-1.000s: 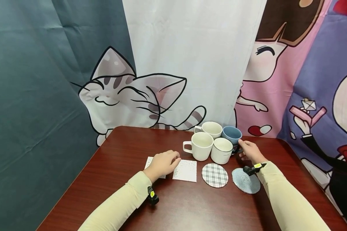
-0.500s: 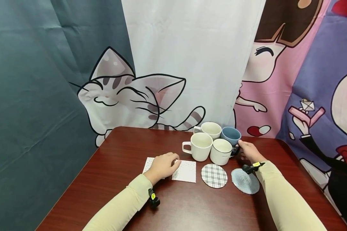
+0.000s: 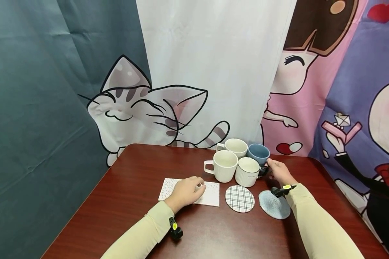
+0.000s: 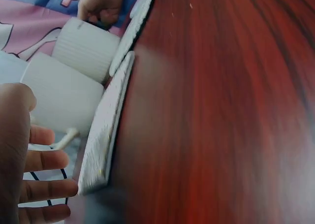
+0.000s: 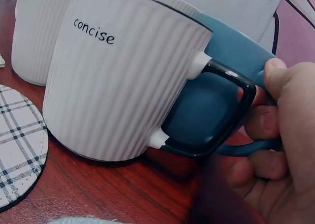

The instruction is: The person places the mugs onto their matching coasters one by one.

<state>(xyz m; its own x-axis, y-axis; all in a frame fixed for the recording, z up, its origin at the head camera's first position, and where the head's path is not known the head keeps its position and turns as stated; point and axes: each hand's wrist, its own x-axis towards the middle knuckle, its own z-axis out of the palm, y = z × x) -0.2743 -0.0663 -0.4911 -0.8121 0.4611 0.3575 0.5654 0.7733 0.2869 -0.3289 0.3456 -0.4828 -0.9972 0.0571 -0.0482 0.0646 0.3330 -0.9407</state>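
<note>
My right hand [image 3: 280, 172] grips the handle of a blue mug [image 3: 258, 153] at the back right of the group. In the right wrist view, the thumb lies on top of that handle and the fingers curl round it. Just in front, a ribbed white mug [image 5: 118, 76] marked "concise" partly hides the blue mug; its black handle [image 5: 246, 106] is close to my fingers. My left hand [image 3: 186, 192], loosely bent and holding nothing, is over two speckled square coasters [image 3: 211, 194]. The left wrist view shows its fingers [image 4: 47, 188] spread beside a coaster's edge [image 4: 106, 135].
Two more white mugs stand left of the black-handled one: a front mug [image 3: 225, 166] and a back mug [image 3: 236, 145]. A plaid round coaster [image 3: 240, 199] and a fuzzy grey-blue round coaster [image 3: 273, 205] lie in front. A printed curtain [image 3: 214, 64] hangs behind the table [image 3: 233, 237].
My left hand has shifted right and nearer to me, from the left square coaster towards the right one. My right hand stays at the blue mug; the black handle shows more clearly.
</note>
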